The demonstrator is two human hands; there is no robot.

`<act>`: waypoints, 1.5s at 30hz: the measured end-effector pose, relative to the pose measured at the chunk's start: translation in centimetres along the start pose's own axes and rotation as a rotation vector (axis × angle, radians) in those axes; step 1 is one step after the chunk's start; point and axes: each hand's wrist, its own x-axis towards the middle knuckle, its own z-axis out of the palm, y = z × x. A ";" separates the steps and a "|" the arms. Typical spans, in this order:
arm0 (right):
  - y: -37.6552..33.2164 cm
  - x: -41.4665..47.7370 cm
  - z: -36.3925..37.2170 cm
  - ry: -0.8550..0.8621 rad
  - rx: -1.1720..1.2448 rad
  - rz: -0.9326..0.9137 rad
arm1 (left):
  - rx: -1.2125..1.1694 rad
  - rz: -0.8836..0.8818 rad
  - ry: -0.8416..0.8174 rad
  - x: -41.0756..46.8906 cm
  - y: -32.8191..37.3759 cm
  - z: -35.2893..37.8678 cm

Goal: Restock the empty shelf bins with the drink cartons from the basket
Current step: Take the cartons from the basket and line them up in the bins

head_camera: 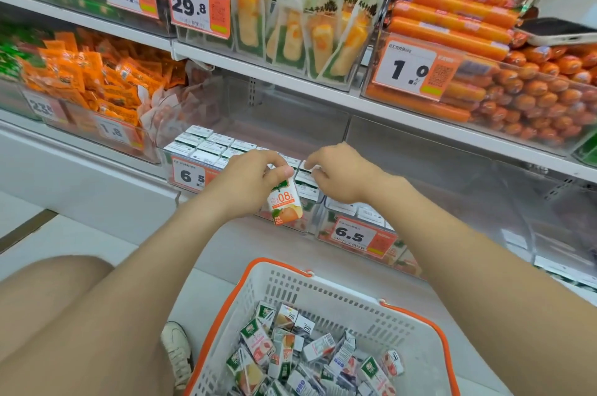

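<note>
My left hand [252, 176] grips a small drink carton [286, 203] by its top; it is white and orange and hangs upright in front of a clear shelf bin [290, 227]. My right hand [342, 172] reaches into the same bin, its fingertips pinching the top of a standing carton [305, 177]. Several white-topped cartons [206, 145] stand in rows at the bin's left and back. A white basket with orange handles [323, 286] sits below me on the floor, holding several loose cartons [300, 353].
A second clear bin [355, 235] with a 6.5 price tag stands to the right, holding a few cartons. Shelves above carry orange snack packs [97, 79], cheese packets [310, 30] and sausages [517, 95]. A phone [559, 31] lies on the sausages. My knee and shoe [176, 350] are at left.
</note>
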 end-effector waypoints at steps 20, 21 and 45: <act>6.5 -12.4 3.1 0.709 0.767 0.166 | 0.181 0.173 0.227 -1.4 5.4 9.2; 6.8 -11.5 3.3 0.698 0.686 0.143 | 0.195 0.157 0.210 -1.4 5.2 9.4; 0.5 -14.4 4.8 0.299 0.367 -0.088 | 0.572 0.049 -0.491 -5.2 0.8 12.6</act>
